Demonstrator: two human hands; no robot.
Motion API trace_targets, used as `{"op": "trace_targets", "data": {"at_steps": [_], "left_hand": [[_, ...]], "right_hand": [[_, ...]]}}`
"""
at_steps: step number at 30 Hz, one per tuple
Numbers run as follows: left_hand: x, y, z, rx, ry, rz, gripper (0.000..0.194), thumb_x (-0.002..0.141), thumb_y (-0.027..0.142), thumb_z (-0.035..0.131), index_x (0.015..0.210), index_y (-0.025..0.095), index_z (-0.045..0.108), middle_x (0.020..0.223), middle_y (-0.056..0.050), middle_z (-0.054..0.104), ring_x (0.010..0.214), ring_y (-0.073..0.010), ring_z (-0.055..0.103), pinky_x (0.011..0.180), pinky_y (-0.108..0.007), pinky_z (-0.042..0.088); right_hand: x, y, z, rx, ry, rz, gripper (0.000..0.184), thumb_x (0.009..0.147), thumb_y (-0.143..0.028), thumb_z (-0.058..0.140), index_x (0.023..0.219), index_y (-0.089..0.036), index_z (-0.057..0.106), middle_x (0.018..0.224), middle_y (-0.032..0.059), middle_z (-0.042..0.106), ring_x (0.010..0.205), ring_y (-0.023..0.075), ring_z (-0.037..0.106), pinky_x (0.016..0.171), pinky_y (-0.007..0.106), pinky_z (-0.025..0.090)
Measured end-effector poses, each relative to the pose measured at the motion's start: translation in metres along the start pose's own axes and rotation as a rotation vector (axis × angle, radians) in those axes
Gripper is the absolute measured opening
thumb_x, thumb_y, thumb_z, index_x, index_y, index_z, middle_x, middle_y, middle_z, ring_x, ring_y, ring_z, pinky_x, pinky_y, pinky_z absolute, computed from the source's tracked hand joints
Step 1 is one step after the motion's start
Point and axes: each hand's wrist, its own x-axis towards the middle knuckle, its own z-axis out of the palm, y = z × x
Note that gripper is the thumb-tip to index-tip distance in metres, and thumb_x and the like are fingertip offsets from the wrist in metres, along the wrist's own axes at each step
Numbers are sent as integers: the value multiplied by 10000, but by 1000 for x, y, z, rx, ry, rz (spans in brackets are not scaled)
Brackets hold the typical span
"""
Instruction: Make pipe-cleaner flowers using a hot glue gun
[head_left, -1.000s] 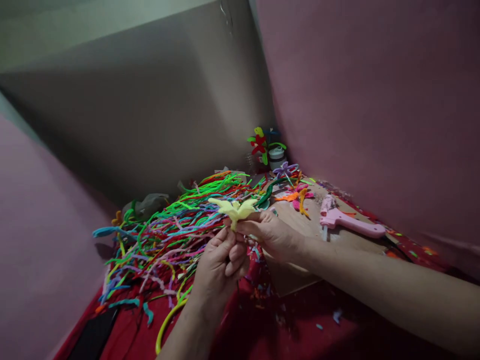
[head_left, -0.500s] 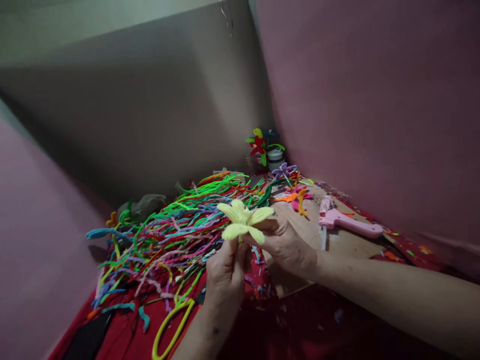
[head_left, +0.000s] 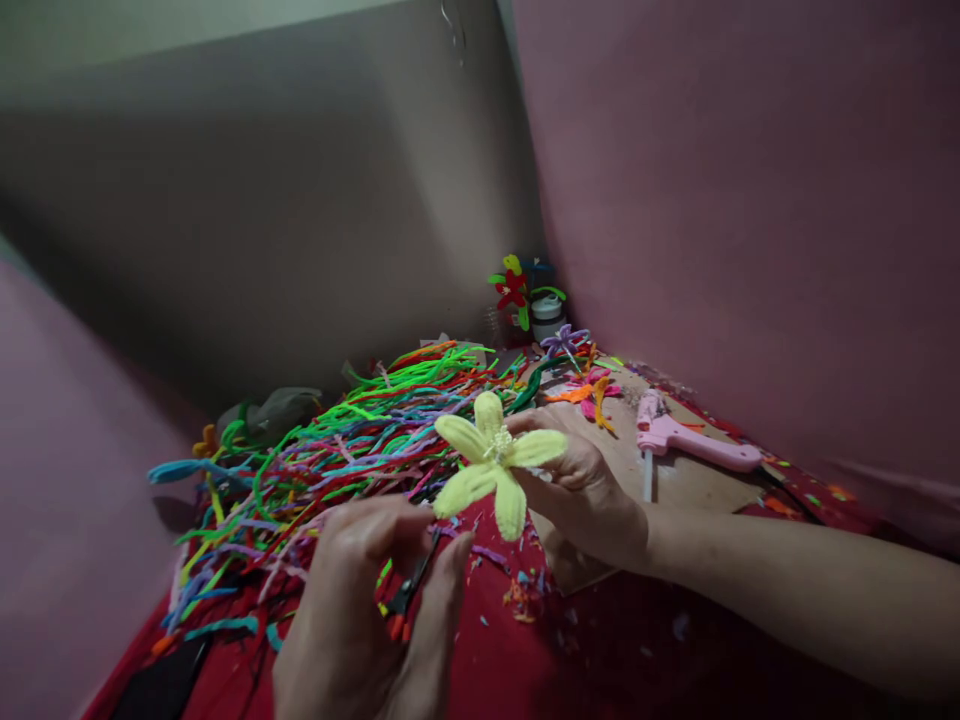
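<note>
A pale yellow pipe-cleaner flower [head_left: 469,490] with five petals and a cream centre faces up toward me. My right hand [head_left: 585,490] grips it from behind, its fingertips partly hidden by the petals. Just left of the petals is my left hand [head_left: 367,600], thumb and fingers apart with nothing between them. Behind that hand, partly covered, scissors [head_left: 409,590] with dark blades lie on the red cloth [head_left: 517,660].
A big heap of coloured pipe cleaners [head_left: 375,420] spreads at the left. On a cardboard sheet [head_left: 697,490] at the right lies a pink glue gun [head_left: 697,445]. Finished flowers [head_left: 512,288] and a white jar [head_left: 548,315] stand in the back corner.
My left hand has let go of the yellow flower and moved down and left, opening. The flower has tilted, showing its face more fully, still in my right hand.
</note>
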Motion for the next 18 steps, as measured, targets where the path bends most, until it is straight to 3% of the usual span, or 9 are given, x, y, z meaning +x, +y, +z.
{"op": "trace_targets", "data": {"at_steps": [1,2,4,5,8,11,18], "left_hand": [[-3,3,2,27,7,-59,117,675,228,697,776,250,641,761,-11,589,684,-153,519,612,-228,423],[-4,5,6,-4,-61,-155,75,695,289,678,740,238,645,697,-15,586,611,-147,505,526,-228,399],[-3,5,14,-133,-239,-317,176,663,362,697,745,209,667,604,-20,571,516,-131,471,459,-232,377],[-1,4,18,-202,-264,-395,212,641,377,714,739,193,672,591,-20,566,498,-121,458,450,-229,374],[5,-1,32,-392,-150,-585,258,579,372,761,704,163,676,575,-7,560,476,-88,431,445,-210,368],[9,1,43,-490,-59,-672,298,512,274,808,755,152,687,594,11,570,482,-62,426,443,-180,351],[7,15,54,-724,-68,-798,216,579,191,765,712,140,602,489,84,400,374,-8,276,361,-147,244]], "right_hand": [[0,-3,-1,-26,14,-11,110,826,-240,563,758,-223,648,953,40,592,925,181,522,843,377,422],[1,-6,-2,-55,22,-35,112,822,-233,566,739,-216,641,945,41,594,922,183,520,842,377,420],[1,-11,-5,-135,9,-112,102,811,-210,574,735,-215,642,955,42,598,911,187,513,837,379,414],[2,-13,-7,-183,-4,-161,89,806,-204,577,760,-220,652,968,42,600,906,191,507,832,382,410],[3,-14,-11,-301,-21,-268,146,801,-215,580,911,-253,668,1003,46,599,918,210,487,826,400,397],[3,-10,-13,-341,6,-323,206,805,-238,576,987,-284,661,1016,49,598,938,223,475,829,409,393],[6,-6,-14,-288,51,-364,221,788,-201,596,980,-283,667,1021,53,600,930,222,468,817,407,399]]}}
